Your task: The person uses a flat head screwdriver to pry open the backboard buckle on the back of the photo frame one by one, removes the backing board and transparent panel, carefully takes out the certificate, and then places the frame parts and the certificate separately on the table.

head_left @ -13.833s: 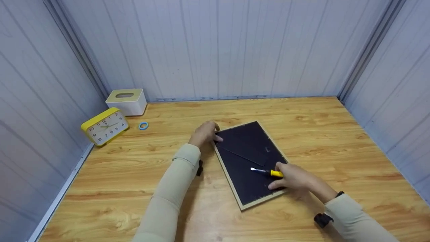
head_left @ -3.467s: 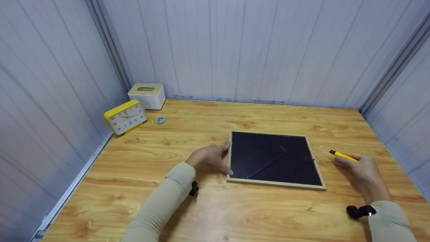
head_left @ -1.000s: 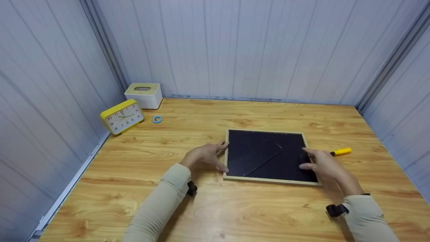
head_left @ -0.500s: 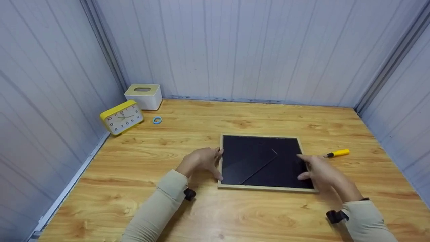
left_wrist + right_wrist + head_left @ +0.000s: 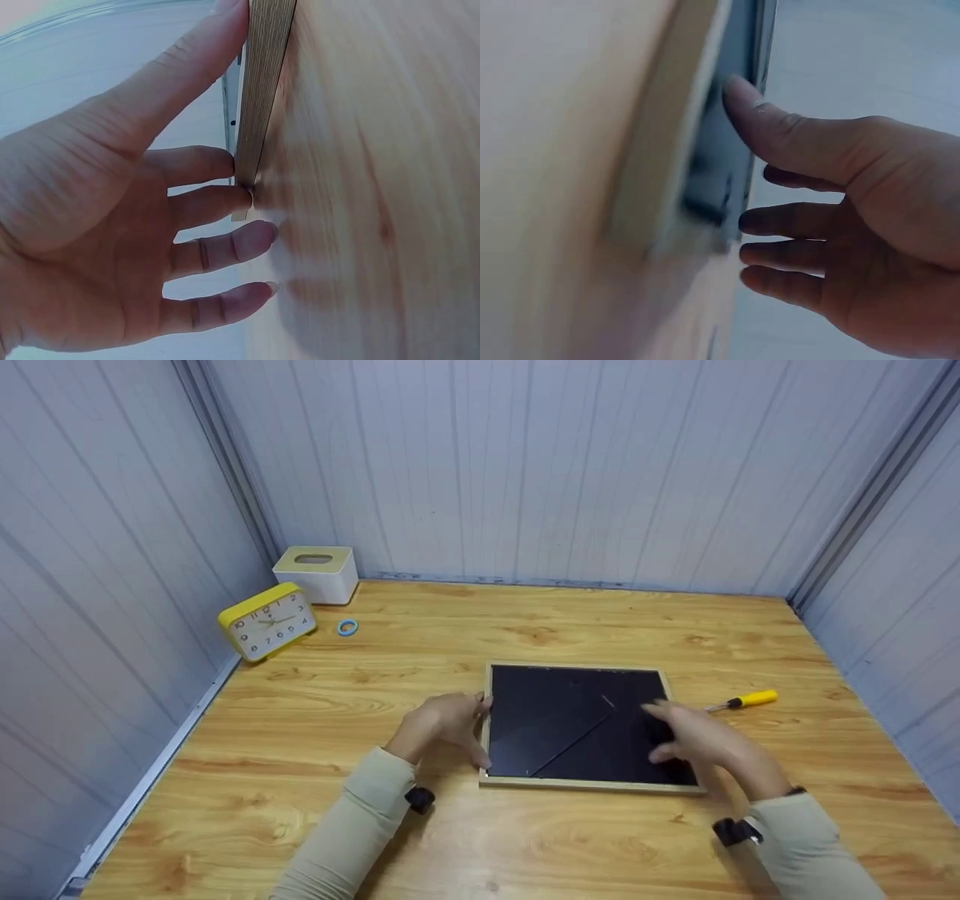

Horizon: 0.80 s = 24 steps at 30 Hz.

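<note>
A picture frame (image 5: 555, 712) lies face down on the table, its black backing and folded stand strip facing up. My left hand (image 5: 442, 724) is at its left side. In the left wrist view, the thumb touches the wooden edge (image 5: 262, 90), some fingers reach its side, and others extend past it, fairly straight. Over the frame's right end hovers my right hand (image 5: 709, 742), thumb and fingers spread and holding nothing. In the right wrist view the fingertips appear apart from the blurred frame edge (image 5: 664, 135). A yellow-handled screwdriver (image 5: 754, 699) lies right of the frame.
Far left on the wooden table (image 5: 412, 840) stand a yellow alarm clock (image 5: 271, 622) and a white tissue box (image 5: 319, 577) with a wood-tone lid. A small blue ring (image 5: 347, 628) lies beside the clock. Panel walls (image 5: 480, 472) enclose the back and sides.
Since the earliest frame, the picture frame has been turned and the right hand has let go of the screwdriver. Over the last second the frame has slid slightly left and nearer; the right hand moved left.
</note>
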Each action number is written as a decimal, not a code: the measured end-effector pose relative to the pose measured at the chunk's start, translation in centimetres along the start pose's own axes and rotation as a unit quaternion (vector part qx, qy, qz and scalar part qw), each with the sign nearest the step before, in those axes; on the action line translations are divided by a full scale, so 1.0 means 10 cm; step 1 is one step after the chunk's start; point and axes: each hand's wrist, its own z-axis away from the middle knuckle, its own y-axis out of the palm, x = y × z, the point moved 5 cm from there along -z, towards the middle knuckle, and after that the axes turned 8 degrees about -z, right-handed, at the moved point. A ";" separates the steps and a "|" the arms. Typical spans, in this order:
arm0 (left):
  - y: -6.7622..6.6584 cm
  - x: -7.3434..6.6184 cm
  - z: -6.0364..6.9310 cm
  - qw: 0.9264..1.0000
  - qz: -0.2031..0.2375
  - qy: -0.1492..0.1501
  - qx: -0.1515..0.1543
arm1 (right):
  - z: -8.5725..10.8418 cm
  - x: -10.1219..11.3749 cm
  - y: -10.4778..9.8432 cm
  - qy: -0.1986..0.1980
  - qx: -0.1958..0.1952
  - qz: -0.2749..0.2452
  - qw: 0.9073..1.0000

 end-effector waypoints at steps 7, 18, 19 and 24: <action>0.01 0.03 0.04 1.000 0.028 -0.004 0.000 | -0.52 0.40 0.01 -0.102 0.039 0.021 0.994; 0.07 0.07 0.05 0.997 0.075 0.003 0.001 | -0.87 0.34 0.07 -0.106 0.049 0.015 0.993; 0.07 0.07 0.05 0.997 0.080 0.002 0.002 | -0.88 0.34 0.07 -0.110 0.046 0.014 0.993; 0.07 0.07 0.04 0.996 0.091 0.001 0.002 | -0.94 0.32 0.06 -0.112 0.045 0.006 0.993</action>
